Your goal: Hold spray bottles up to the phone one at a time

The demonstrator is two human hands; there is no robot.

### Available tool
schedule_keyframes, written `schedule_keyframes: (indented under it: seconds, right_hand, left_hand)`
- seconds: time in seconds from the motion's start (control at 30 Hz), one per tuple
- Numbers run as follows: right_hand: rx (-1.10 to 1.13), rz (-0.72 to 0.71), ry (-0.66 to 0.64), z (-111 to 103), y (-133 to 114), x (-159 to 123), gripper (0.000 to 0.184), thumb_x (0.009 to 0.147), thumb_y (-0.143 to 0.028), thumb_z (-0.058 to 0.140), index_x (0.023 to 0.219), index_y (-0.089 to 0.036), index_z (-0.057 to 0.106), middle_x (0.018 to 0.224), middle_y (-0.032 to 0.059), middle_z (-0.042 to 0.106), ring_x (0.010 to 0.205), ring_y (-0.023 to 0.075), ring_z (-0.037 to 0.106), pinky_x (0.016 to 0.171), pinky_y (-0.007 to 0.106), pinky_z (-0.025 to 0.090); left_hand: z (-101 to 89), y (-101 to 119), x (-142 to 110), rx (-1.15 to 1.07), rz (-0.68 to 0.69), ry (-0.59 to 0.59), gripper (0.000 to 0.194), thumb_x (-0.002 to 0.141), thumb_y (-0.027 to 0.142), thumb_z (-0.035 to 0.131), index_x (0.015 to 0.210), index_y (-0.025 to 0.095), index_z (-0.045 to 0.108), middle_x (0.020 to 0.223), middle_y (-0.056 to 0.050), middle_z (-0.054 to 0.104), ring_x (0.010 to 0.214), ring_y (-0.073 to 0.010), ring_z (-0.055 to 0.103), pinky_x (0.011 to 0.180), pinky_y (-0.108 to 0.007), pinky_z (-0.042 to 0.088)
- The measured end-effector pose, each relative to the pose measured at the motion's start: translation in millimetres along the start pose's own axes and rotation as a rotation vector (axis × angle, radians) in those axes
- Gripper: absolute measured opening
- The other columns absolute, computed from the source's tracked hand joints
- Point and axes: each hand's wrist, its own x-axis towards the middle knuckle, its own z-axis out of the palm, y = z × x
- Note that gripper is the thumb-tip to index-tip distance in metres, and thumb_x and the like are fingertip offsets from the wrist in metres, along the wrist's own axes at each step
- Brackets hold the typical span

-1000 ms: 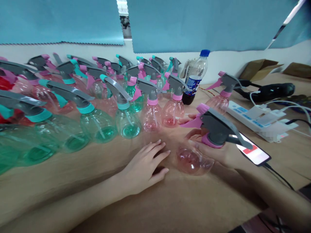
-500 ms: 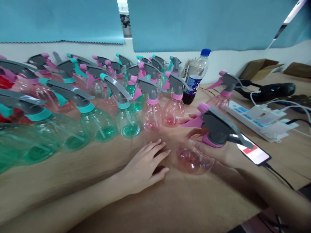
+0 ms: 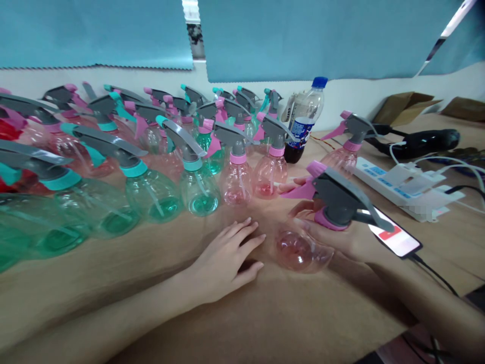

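Note:
My left hand lies on the wooden table, fingers stretched out and slightly apart, holding nothing. To its right, my right hand is closed around the upper part of a clear pink spray bottle, just under its collar. That bottle has a grey head with a pink nozzle and trigger, turned toward the left. Its base seems to rest on the table. The fingers behind the bottle are partly hidden. Beyond my hands stand a pink spray bottle, another pink one and a green spray bottle.
Several more green and pink spray bottles crowd the left and back. A cola bottle stands near the wall. On the right are a lone pink spray bottle, a power strip with cables, a lit phone and a cardboard box.

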Motion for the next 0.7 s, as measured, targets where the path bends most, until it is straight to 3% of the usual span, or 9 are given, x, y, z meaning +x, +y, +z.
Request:
schedule_keyframes:
  seconds: [0.2,0.37,0.53,0.7]
  right_hand:
    - [0.033,-0.04,0.016,1,3,0,0.011,0.076,-0.032,0.067,0.083,-0.025,0.063,0.086,0.0014,0.072,0.081,0.0212,0.069,0.081,0.038,0.054]
    - [0.066,-0.026,0.017,0,12,-2,0.016,0.077,-0.04,0.066,0.082,-0.026,0.064,0.087,0.0008,0.071,0.08,0.0196,0.068,0.077,0.036,0.055]
    - [-0.007,-0.071,0.017,-1,15,-2,0.013,0.08,-0.037,0.063,0.074,-0.025,0.068,0.094,-0.0007,0.072,0.089,0.0181,0.067,0.087,0.035,0.053]
    - [-0.085,-0.173,0.063,-1,2,-2,0.012,0.078,-0.032,0.062,0.068,-0.026,0.064,0.071,-0.0029,0.072,0.069,0.0166,0.069,0.071,0.031,0.058]
  left_hand:
    - [0.0,0,0,-0.003,-0.002,-0.002,0.046,0.094,0.039,0.049,0.134,0.016,0.048,0.144,-0.012,0.041,0.136,-0.0269,0.031,0.109,-0.047,0.03]
    - [0.3,0,1,-0.013,0.0,0.011,0.045,0.094,0.039,0.05,0.133,0.016,0.049,0.144,-0.012,0.041,0.136,-0.0268,0.031,0.109,-0.046,0.029]
    - [-0.3,0,1,-0.022,-0.008,0.01,0.044,0.093,0.039,0.051,0.132,0.017,0.05,0.144,-0.011,0.043,0.135,-0.0272,0.033,0.109,-0.047,0.03]
    - [-0.2,-1,0,0.0,-0.002,0.002,0.046,0.094,0.04,0.05,0.133,0.016,0.049,0.145,-0.012,0.041,0.136,-0.0269,0.032,0.109,-0.047,0.029]
